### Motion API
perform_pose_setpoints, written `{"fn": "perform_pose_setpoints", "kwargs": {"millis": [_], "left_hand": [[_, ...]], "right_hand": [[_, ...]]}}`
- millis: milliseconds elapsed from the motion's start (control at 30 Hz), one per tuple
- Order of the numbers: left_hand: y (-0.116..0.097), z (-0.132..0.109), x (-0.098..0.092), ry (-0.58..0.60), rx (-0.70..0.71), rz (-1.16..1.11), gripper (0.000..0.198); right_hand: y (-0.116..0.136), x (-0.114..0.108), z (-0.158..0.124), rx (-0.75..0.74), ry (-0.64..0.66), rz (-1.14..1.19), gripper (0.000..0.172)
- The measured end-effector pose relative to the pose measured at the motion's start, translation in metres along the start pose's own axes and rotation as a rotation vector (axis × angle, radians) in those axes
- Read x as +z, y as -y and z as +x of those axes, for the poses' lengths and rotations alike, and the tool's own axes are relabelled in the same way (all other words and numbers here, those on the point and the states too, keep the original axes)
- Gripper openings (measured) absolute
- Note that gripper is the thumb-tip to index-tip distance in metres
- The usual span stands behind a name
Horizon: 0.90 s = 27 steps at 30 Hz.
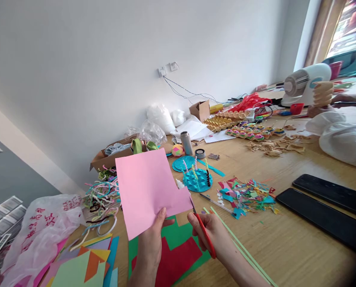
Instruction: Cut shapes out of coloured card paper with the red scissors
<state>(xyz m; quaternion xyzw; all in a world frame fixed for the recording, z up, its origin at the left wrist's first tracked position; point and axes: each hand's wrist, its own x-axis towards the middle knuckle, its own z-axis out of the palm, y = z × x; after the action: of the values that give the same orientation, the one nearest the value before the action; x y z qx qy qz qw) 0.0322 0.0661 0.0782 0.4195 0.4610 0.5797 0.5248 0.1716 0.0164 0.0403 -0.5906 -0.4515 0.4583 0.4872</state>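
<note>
A sheet of pink paper [146,191] with a corner cut away at its upper right is held up by my left hand [155,235], thumb on its front and fingers behind. In my right hand [209,229] are red-handled scissors [207,235], their blades at the sheet's right edge. Whether the blades are parted is hard to make out. Below both hands lie green paper [178,227] and red paper [178,259] on the table. Just beyond the pink sheet stands a blue egg-carton piece [197,180] with fuzzy stems rising from it.
Paper scraps [249,195] and two black phones [321,211] lie to the right. Coloured sheets [79,267] and pipe cleaners [101,195] are at left. A metal flask [186,143] stands behind. Far right, another person's hand [319,109] is near a white fan [306,83].
</note>
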Motion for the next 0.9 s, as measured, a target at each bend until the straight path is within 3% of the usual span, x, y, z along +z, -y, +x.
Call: {"fn": "perform_pose_setpoints", "kwargs": {"millis": [367, 900], "left_hand": [[-0.0016, -0.0002, 0.0030, 0.006, -0.005, -0.063, 0.069], [0.0008, -0.0008, 0.0007, 0.022, -0.013, -0.012, 0.063]], "right_hand": [[-0.0067, 0.0018, 0.0006, -0.023, -0.056, -0.023, 0.057], [0.0014, -0.0002, 0.0000, 0.029, -0.018, 0.024, 0.057]]}}
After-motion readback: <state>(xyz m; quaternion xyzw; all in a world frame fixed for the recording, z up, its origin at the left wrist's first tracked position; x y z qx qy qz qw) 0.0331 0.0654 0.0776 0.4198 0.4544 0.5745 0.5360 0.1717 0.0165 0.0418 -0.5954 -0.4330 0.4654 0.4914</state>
